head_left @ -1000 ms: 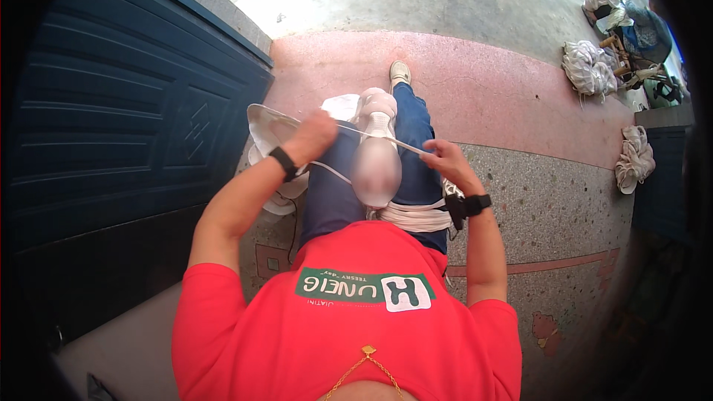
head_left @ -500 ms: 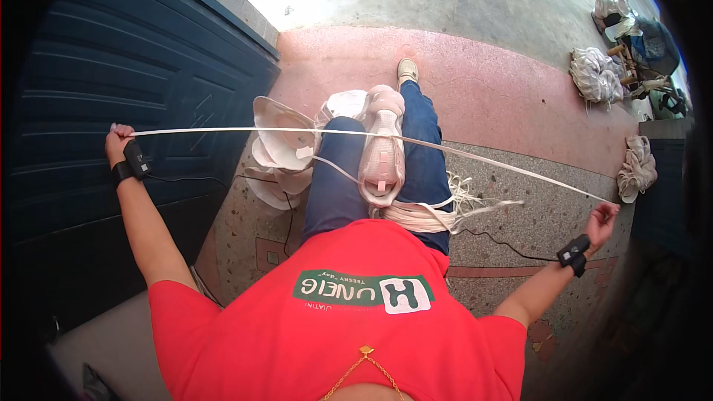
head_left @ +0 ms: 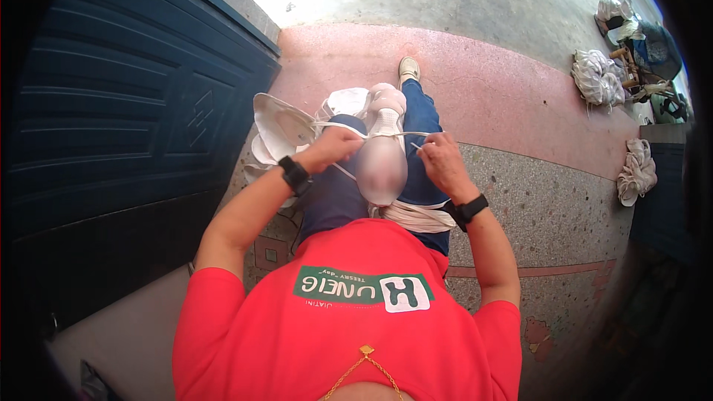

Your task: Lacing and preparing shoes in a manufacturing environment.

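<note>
Speckled terrazzo floor (head_left: 549, 215); both hands pinch thin white thread (head_left: 356, 132) over pale shoe (head_left: 382, 160)

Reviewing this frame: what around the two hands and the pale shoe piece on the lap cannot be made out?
- Head view: the middle of the shoe piece is blurred, so its detail is lost.
- Left hand: fingertips curl under, grip on the white thread hidden.
- Right hand: whether it holds a needle is too small to tell.
- Stacked pale pieces: partly behind the left forearm; count unclear.
</note>
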